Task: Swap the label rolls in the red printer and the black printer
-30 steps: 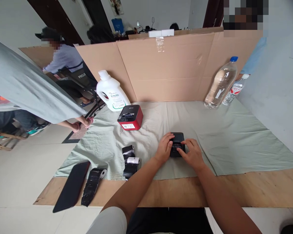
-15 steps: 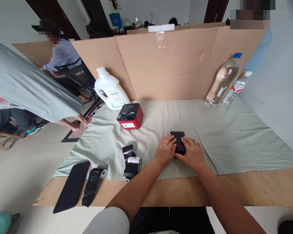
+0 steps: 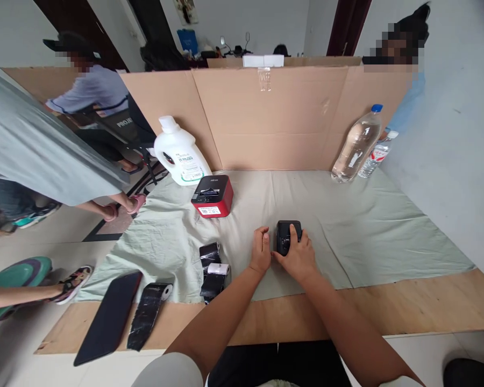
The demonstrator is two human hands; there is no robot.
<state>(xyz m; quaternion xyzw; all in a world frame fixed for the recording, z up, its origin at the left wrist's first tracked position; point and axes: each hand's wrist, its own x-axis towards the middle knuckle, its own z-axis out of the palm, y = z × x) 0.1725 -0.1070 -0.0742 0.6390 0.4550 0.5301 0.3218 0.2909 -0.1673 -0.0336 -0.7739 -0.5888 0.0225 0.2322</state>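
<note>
**Both hands on the small black device at mid-table**

Centre of the pale green cloth [image 3: 367, 226], and the small black device [image 3: 284, 236] sits there with both hands on it. The right hand [image 3: 298, 258] wraps it from the near side, fingers curled around the body and a finger lying across its top face, a firm hold. The left hand [image 3: 261, 250] stands just beside the device's left edge, fingers loosely curled and pressing against that side; whether it truly grips or only steadies, I cannot tell.

Off to the left of the hands, a white paper roll [image 3: 219, 268] lies among black wrapping, and nearer the table's front edge a second roll in black wrap [image 3: 149, 314] rests beside a flat black sheet [image 3: 107, 317] on the bare wood. Farther back and left, a red and black printer [image 3: 212, 195] sits on the cloth, with a white jug [image 3: 179, 153] just behind it. At the far right, a clear water bottle [image 3: 357, 142] stands against the cardboard screen [image 3: 266, 118], a smaller bottle [image 3: 373, 156] just beside it.

Other people stand beyond the screen and off to the left.
</note>
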